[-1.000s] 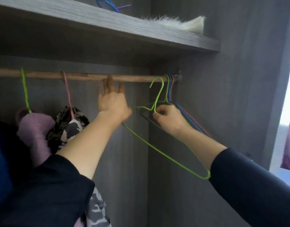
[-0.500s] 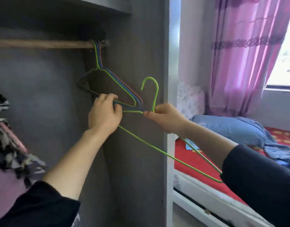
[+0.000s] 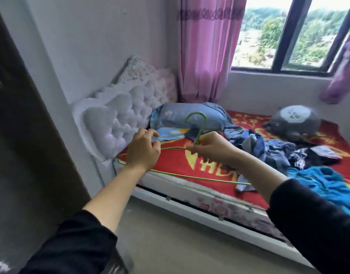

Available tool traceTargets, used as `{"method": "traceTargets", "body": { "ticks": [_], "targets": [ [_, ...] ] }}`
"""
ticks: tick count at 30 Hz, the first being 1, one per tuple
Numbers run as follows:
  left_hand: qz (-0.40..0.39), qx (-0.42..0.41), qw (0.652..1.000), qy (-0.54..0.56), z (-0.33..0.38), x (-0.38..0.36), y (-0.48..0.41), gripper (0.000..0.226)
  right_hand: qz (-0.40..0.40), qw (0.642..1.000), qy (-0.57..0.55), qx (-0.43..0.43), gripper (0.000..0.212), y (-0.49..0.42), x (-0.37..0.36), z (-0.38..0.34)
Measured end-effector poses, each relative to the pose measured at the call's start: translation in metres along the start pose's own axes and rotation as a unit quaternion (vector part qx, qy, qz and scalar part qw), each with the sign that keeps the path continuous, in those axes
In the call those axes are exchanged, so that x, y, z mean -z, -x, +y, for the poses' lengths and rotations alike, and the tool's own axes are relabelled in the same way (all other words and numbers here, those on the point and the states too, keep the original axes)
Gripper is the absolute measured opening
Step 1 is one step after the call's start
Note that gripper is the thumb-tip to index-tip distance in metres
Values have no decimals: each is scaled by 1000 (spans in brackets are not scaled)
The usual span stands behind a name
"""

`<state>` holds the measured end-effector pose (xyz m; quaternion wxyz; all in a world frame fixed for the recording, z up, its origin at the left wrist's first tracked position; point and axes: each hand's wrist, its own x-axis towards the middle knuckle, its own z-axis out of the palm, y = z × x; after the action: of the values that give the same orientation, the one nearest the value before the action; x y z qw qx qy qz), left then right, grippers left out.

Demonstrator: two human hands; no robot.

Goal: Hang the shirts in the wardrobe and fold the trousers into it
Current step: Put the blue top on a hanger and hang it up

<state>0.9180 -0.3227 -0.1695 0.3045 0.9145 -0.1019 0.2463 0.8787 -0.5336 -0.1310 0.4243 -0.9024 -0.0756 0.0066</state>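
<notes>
A green wire hanger is held in front of me over the edge of the bed. My right hand pinches its neck just below the hook. My left hand has its fingers curled round the hanger's left shoulder wire. A heap of clothes lies on the red bedcover: denim pieces, dark garments and a bright blue garment. The dark wardrobe side fills the left edge; its inside is out of view.
The bed has a white tufted headboard, a blue pillow and a grey plush toy. Pink curtains hang beside the window. Bare floor lies between me and the bed.
I have turned from the wardrobe rail to the bed, carrying the green hanger away from the other hangers. My left hand has left those hangers and now holds the green one too.
</notes>
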Motion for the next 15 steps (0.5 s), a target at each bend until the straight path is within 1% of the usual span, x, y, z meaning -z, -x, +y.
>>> {"method": "traceTargets", "body": {
  "ticks": [3,7,10,13,15],
  "targets": [
    [-70,-3,998,10,49,-65,11,25,22,998,12,-57,33,31,33,60],
    [-160,-42,986,15,114,-143,23,25,63,989,20,-130,35,68,77,131],
    [-218,-75,973,24,160,-200,29,26,90,977,27,-191,39,91,110,186],
    [-269,-89,959,26,196,-256,31,30,120,961,37,-245,45,105,138,241],
    [-300,-96,949,25,218,-298,28,31,134,951,48,-274,45,109,159,279]
  ]
}}
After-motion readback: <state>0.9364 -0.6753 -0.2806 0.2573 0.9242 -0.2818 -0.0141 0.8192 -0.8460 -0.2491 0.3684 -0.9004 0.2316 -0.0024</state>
